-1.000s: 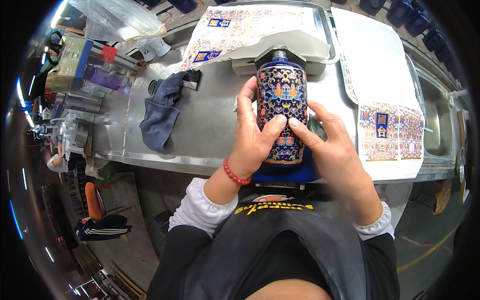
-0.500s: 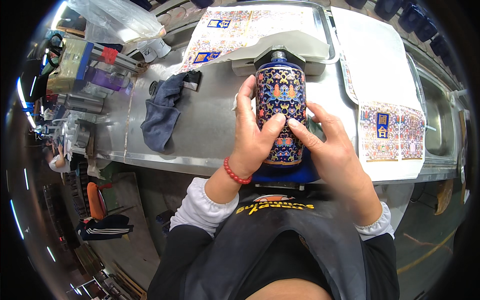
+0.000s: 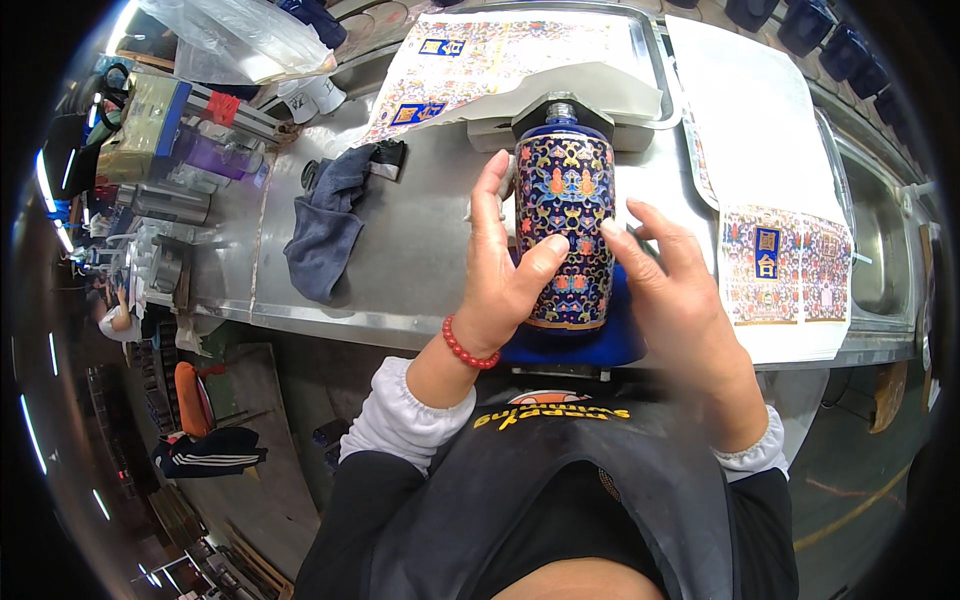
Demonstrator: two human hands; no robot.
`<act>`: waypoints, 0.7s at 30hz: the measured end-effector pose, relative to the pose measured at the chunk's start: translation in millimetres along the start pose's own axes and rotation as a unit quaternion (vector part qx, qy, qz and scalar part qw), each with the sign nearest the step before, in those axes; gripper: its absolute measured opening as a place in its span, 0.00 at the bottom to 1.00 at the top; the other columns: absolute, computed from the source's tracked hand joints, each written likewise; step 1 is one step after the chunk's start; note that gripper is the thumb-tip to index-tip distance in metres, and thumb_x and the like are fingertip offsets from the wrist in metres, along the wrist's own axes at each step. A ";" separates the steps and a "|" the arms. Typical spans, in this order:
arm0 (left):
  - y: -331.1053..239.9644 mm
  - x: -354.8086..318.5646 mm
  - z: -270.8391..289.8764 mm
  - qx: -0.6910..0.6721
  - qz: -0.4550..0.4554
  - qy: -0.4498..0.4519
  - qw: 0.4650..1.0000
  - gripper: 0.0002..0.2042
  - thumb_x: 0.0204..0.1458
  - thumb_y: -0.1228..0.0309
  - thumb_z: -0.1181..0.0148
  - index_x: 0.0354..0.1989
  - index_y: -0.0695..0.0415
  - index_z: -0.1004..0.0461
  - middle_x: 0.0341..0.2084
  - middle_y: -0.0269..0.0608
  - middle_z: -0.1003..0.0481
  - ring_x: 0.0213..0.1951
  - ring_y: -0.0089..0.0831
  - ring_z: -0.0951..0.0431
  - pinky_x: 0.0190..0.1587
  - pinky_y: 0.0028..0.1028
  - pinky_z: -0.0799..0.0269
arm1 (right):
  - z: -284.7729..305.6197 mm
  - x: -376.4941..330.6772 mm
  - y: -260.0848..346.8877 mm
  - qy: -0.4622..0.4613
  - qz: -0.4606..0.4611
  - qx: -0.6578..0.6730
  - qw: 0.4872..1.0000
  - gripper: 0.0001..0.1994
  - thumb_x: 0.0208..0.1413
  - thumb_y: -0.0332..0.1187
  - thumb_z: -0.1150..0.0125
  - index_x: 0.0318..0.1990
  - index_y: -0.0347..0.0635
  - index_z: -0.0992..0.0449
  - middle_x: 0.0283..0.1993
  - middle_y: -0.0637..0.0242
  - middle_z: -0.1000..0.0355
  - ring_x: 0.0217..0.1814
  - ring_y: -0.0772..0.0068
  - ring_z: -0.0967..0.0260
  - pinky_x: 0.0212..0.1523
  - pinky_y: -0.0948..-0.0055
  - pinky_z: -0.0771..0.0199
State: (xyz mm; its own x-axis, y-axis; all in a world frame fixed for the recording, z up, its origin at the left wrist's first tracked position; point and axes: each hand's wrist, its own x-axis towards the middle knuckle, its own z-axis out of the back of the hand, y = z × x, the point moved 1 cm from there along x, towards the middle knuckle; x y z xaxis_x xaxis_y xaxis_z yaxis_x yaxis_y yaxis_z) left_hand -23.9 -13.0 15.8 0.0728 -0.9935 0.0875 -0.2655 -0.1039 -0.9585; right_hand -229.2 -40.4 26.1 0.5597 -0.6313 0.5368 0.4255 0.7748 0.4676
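A dark blue bottle (image 3: 566,215) with a colourful floral wrap lies on its back, its bare glass neck (image 3: 561,110) pointing away from me and resting in a dark notched support. My left hand (image 3: 505,255), with a red bead bracelet at the wrist, holds the bottle's left side. Its thumb presses on the patterned front while the fingers stretch up along the edge. At the right edge, my right hand (image 3: 678,285) has its fingers apart, the index fingertip at or very near the bottle's side. Blue material (image 3: 620,335) shows under the bottle's base.
Floral printed sheets lie in a tray (image 3: 655,60) at the back, and more sheets (image 3: 770,190) hang over the front edge at right, beside a metal sink (image 3: 880,240). A grey-blue cloth (image 3: 328,225) lies at left. Dark blue bottles (image 3: 805,25) stand at far right.
My right thumb has lifted off the bottle's front, and the right hand has shifted right, toward the edge. My left hand stays on the bottle.
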 end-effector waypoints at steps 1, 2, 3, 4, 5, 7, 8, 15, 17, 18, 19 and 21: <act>-0.5 0.2 -1.0 0.013 -0.002 0.001 1.000 0.43 0.55 0.78 0.40 0.75 0.65 0.62 0.65 0.58 0.40 0.62 0.39 0.28 0.62 0.37 0.27 | 2.3 0.7 -0.3 -0.008 -0.010 0.006 1.000 0.33 0.48 0.12 0.40 0.65 0.41 0.28 0.65 0.46 0.32 0.60 0.46 0.29 0.59 0.57 0.25; -0.9 0.5 -1.9 0.021 -0.013 0.006 1.000 0.43 0.55 0.78 0.40 0.75 0.65 0.62 0.65 0.58 0.41 0.62 0.39 0.28 0.62 0.37 0.27 | 4.5 1.6 -0.9 -0.011 -0.015 0.012 1.000 0.33 0.48 0.10 0.40 0.65 0.38 0.29 0.65 0.46 0.30 0.62 0.47 0.28 0.59 0.58 0.24; -0.6 1.4 -2.5 0.031 -0.011 0.000 0.999 0.44 0.55 0.78 0.40 0.75 0.65 0.62 0.65 0.58 0.40 0.62 0.39 0.28 0.62 0.37 0.27 | 6.7 2.2 -1.0 -0.020 -0.029 0.034 0.999 0.32 0.48 0.10 0.40 0.65 0.37 0.30 0.63 0.47 0.29 0.61 0.48 0.27 0.59 0.59 0.24; -0.4 2.6 -2.9 0.037 -0.017 -0.002 0.999 0.44 0.55 0.78 0.40 0.75 0.65 0.63 0.65 0.58 0.39 0.61 0.39 0.27 0.62 0.37 0.26 | 8.1 3.3 -1.1 -0.024 -0.039 0.057 0.997 0.32 0.49 0.10 0.40 0.65 0.36 0.31 0.61 0.48 0.28 0.59 0.49 0.26 0.58 0.60 0.23; -0.1 3.4 -3.0 0.042 -0.023 -0.003 0.999 0.44 0.55 0.78 0.40 0.75 0.65 0.63 0.64 0.58 0.39 0.61 0.39 0.27 0.62 0.37 0.26 | 10.5 4.1 -1.0 -0.032 -0.055 0.080 0.995 0.32 0.50 0.10 0.40 0.66 0.35 0.32 0.60 0.49 0.27 0.58 0.50 0.24 0.57 0.62 0.22; 0.1 3.6 -2.3 0.044 -0.020 0.003 0.999 0.44 0.56 0.78 0.40 0.75 0.65 0.63 0.64 0.58 0.39 0.61 0.39 0.27 0.62 0.37 0.26 | 13.6 6.8 1.1 -0.051 -0.072 0.126 0.988 0.26 0.55 0.11 0.42 0.62 0.35 0.31 0.54 0.52 0.23 0.52 0.58 0.21 0.53 0.67 0.21; 0.0 3.4 -1.6 0.045 -0.019 0.005 0.999 0.44 0.56 0.77 0.40 0.75 0.65 0.63 0.64 0.58 0.39 0.61 0.39 0.27 0.62 0.37 0.26 | 16.4 8.0 2.9 -0.058 -0.083 0.154 0.983 0.24 0.55 0.11 0.42 0.61 0.34 0.30 0.54 0.53 0.23 0.51 0.60 0.21 0.53 0.68 0.21; -0.8 2.6 1.8 -0.030 0.004 0.022 0.999 0.43 0.55 0.77 0.42 0.76 0.64 0.63 0.65 0.58 0.40 0.62 0.40 0.28 0.62 0.37 0.27 | 40.3 31.8 0.9 0.025 -0.121 0.186 0.975 0.15 0.58 0.27 0.37 0.51 0.33 0.26 0.43 0.59 0.22 0.41 0.70 0.23 0.42 0.74 0.25; -0.8 5.6 2.3 -0.013 -0.003 0.013 1.000 0.43 0.54 0.78 0.42 0.76 0.63 0.63 0.65 0.58 0.39 0.62 0.40 0.28 0.63 0.37 0.28 | 41.0 40.8 -2.5 0.051 -0.117 0.208 0.970 0.14 0.57 0.26 0.37 0.50 0.33 0.24 0.41 0.59 0.22 0.40 0.71 0.22 0.42 0.74 0.25; -1.4 5.1 1.7 -0.007 -0.011 0.022 1.000 0.44 0.55 0.76 0.42 0.76 0.63 0.63 0.65 0.57 0.39 0.63 0.40 0.29 0.64 0.38 0.30 | 40.8 45.0 -3.8 0.047 -0.100 0.196 0.974 0.14 0.57 0.26 0.38 0.50 0.32 0.24 0.39 0.60 0.22 0.40 0.72 0.23 0.43 0.74 0.25; -1.8 4.5 1.2 0.004 -0.007 0.025 1.000 0.44 0.56 0.74 0.41 0.76 0.62 0.64 0.66 0.56 0.39 0.64 0.40 0.31 0.66 0.39 0.32 | 39.4 48.6 -5.1 0.050 -0.103 0.204 0.972 0.14 0.56 0.26 0.38 0.51 0.32 0.24 0.39 0.60 0.22 0.40 0.72 0.23 0.43 0.74 0.24; -3.3 3.0 0.9 0.017 -0.001 0.030 0.999 0.44 0.57 0.72 0.41 0.76 0.62 0.65 0.66 0.55 0.39 0.65 0.39 0.32 0.67 0.40 0.34 | 36.6 54.7 -7.1 0.055 -0.108 0.219 0.968 0.15 0.56 0.25 0.38 0.51 0.33 0.23 0.39 0.60 0.22 0.40 0.73 0.23 0.43 0.74 0.24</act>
State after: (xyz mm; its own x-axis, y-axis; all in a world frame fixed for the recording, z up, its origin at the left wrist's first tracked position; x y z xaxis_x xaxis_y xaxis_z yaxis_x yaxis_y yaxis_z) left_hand -21.9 -15.6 19.0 0.0160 -0.9944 0.1047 -0.2325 -0.1055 -0.9668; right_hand -227.7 -81.7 77.9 0.5747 -0.7503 0.3269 0.2110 0.5217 0.8266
